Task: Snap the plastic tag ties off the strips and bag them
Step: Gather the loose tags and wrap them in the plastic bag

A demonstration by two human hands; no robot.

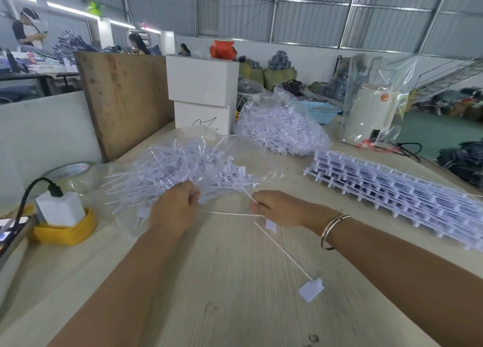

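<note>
The right hand [277, 209] pinches a few loose ties [285, 255], one dangling over the desk [235, 281]. The left hand [175, 210] grips the clear bag [162, 171] of ties. Strips [392, 190] lie stacked at right.

White tag ties [285, 255], clear bag [183, 169]

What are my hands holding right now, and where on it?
The right hand pinches loose tag ties by their thin stems. The left hand grips the clear bag at its near edge.
</note>
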